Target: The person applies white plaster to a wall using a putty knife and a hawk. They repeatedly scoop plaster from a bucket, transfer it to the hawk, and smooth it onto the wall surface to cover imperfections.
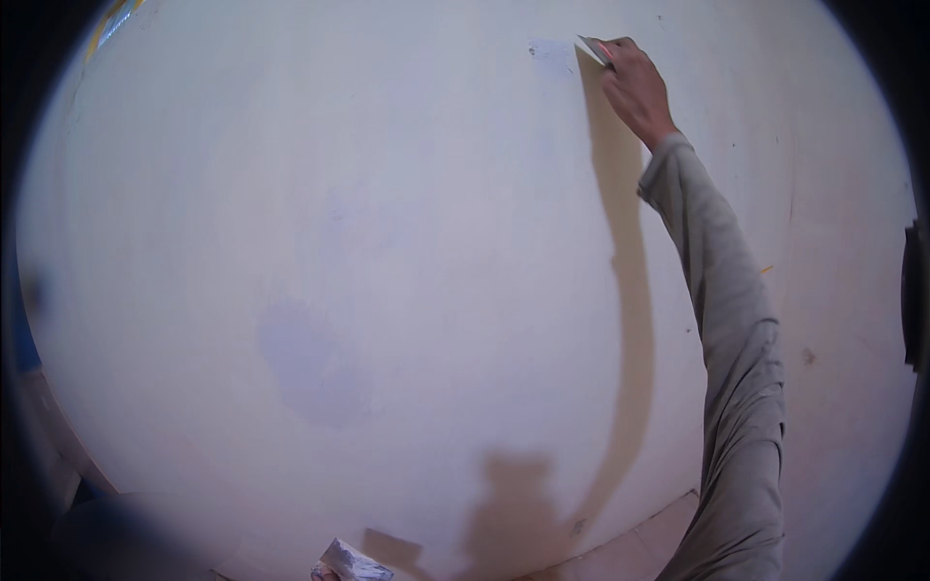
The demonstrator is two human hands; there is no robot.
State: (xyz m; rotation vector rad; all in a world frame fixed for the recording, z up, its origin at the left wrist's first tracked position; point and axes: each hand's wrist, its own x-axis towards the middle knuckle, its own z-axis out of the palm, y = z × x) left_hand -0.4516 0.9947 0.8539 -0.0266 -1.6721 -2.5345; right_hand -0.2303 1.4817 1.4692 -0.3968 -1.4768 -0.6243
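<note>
The left hand (327, 576) is nearly all cut off by the lower edge, so I cannot tell its grip; the white-smeared piece (355, 562) there is cropped too. High at the wall (455, 194), right of 1 lilac patch (552, 56), the right hand (636, 89) closes round a thin, pale scraper (595, 50), red-marked, partly hidden.

From my station I see the scraper (595, 48), in the right hand (636, 89), above and right of the wall's (465, 252) large patch (315, 366); the small patch (551, 56) likewise, the plate (353, 563) below, the floor (644, 547) below right.
</note>
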